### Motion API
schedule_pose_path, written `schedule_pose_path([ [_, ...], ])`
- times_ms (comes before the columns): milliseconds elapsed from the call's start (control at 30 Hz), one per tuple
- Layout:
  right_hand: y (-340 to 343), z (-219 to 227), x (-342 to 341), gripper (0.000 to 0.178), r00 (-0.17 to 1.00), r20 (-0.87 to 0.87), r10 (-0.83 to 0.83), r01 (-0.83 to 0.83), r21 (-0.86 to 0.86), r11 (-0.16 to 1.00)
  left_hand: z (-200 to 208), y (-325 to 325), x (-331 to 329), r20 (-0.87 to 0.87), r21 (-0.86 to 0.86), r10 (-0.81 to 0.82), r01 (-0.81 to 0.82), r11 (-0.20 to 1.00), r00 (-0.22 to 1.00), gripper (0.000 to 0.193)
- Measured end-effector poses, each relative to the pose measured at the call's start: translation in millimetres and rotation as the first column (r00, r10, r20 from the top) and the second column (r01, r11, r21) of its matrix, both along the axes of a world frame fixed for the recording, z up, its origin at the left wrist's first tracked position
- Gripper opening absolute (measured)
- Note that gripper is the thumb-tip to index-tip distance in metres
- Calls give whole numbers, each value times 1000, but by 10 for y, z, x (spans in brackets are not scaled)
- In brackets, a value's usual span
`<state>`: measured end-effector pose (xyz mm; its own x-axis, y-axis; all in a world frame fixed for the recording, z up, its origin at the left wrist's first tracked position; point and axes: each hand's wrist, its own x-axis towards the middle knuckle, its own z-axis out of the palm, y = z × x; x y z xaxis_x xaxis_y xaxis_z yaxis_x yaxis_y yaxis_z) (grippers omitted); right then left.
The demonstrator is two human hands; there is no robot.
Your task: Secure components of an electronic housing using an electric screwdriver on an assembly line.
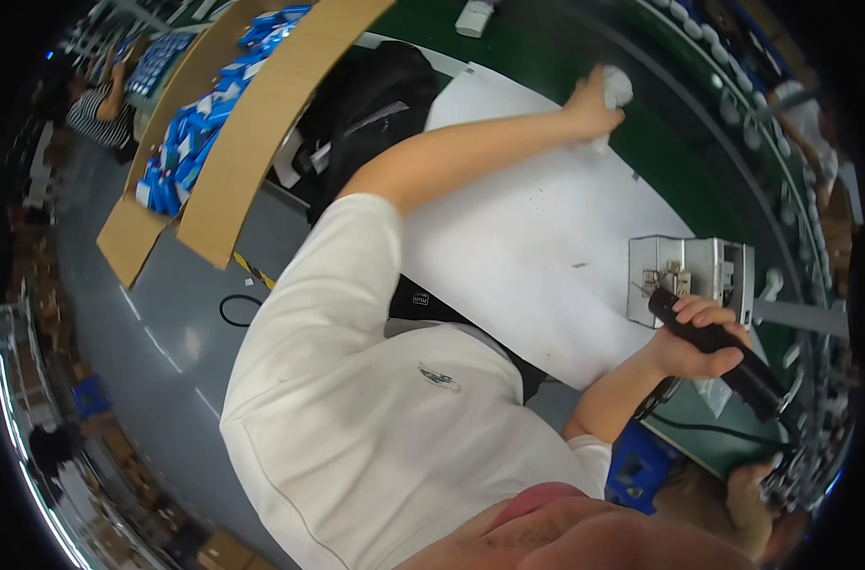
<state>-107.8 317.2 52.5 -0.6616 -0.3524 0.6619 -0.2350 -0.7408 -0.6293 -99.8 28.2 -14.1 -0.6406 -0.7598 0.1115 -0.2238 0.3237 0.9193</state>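
My left hand (594,106), at the end of an outstretched arm, is closed around a white rounded plastic piece (619,87) at the far side of the bench. Part of that piece is hidden by my fingers. My right hand (703,337) grips a black cylindrical power screwdriver (722,359), held slanting, one end beside a metal box-shaped fixture (703,261). Which end carries the bit cannot be made out. A large white sheet (537,247) covers the bench between my hands.
An open cardboard box (252,142) full of blue-and-white packets stands to the left, beside a black bag (380,104). Another white piece (473,19) lies on the green surface. White pieces line the far right edge. Other people work at upper left and right. A cable runs at lower right.
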Motion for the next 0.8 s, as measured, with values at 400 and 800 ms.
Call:
schedule_pose_path([
  [400,-72,247,241,18,959,66,-275,275,2,961,-206,-645,123,84,-873,113,18,488,990,52],
  [800,34,160,55,32,946,-18,-323,313,-197,929,-57,630,426,208,-760,-551,489,429,808,29],
])
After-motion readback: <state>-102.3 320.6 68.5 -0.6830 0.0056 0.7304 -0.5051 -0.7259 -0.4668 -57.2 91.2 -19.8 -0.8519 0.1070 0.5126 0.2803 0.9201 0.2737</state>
